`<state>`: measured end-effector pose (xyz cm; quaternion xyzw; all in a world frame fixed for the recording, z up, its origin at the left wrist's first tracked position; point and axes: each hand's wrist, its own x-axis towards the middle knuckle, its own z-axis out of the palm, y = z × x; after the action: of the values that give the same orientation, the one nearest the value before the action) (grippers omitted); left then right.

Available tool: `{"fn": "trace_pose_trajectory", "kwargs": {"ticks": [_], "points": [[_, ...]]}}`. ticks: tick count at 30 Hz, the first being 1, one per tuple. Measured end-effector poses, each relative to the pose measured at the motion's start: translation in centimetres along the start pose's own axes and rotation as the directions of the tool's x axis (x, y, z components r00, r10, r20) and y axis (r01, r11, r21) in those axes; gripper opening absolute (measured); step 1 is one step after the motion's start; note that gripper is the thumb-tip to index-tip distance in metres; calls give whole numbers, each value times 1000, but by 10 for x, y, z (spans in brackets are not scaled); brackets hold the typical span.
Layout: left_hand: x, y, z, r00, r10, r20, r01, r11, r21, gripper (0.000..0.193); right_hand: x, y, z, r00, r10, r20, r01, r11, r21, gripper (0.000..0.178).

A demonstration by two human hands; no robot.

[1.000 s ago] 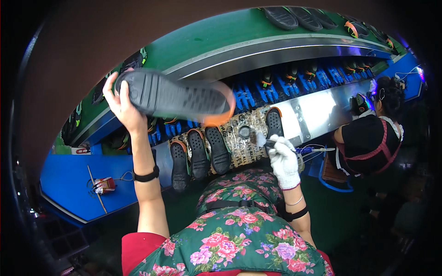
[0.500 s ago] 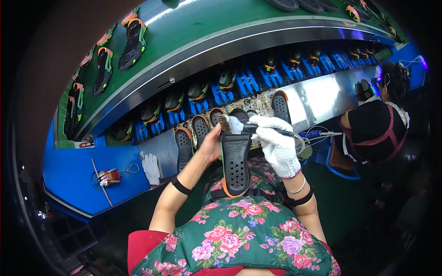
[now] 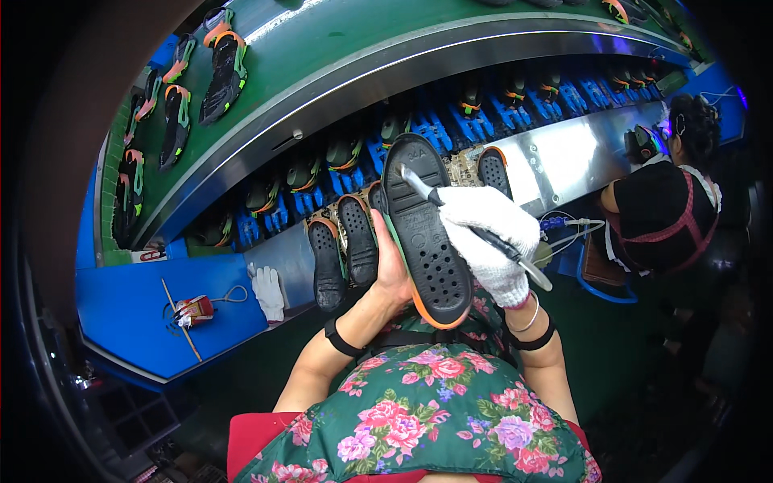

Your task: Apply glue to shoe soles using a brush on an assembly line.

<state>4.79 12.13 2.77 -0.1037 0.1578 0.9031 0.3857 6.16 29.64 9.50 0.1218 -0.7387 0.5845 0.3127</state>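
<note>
My bare left hand [image 3: 391, 272] grips a black shoe sole [image 3: 441, 278] by its left edge, with some fingers hidden beneath it. The sole has an orange rim at the near end and a group of small holes there; its far end leans slightly left. In a white knit glove, my right hand [image 3: 493, 229] is closed round a brush [image 3: 422, 187] with a dark handle. Its pale tip appears to meet the sole's far part, while the handle's light end sticks out below the glove.
More soles [image 3: 357, 237] lie on a patterned strip behind my hands. Dark shoes [image 3: 344, 154] sit on blue holders under a metal-edged green bench [image 3: 338, 48]. A white glove [image 3: 267, 294] rests at left beside a blue table [image 3: 217, 274]. At right, a person [image 3: 664, 213] sits nearby.
The sole has risen and tilted, its far end now leaning left and its near end shifting right. The brush has swung from lying across the sole to slanting down onto its far part.
</note>
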Motion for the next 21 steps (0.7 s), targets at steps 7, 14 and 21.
{"fn": "trace_pose_trajectory", "kwargs": {"ticks": [7, 14, 21], "points": [[7, -25, 22, 964, 205, -169, -143, 935, 324, 96, 5, -8, -10, 967, -128, 220, 197, 924, -329, 38], [13, -26, 2, 982, 93, -166, -16, 909, 416, 109, -26, 4, -8, 962, -64, 264, 132, 960, -248, 43], [24, -36, 9, 962, 133, -239, -44, 938, 344, 106, -44, 10, -17, 962, 36, 272, 53, 948, -315, 43]]}}
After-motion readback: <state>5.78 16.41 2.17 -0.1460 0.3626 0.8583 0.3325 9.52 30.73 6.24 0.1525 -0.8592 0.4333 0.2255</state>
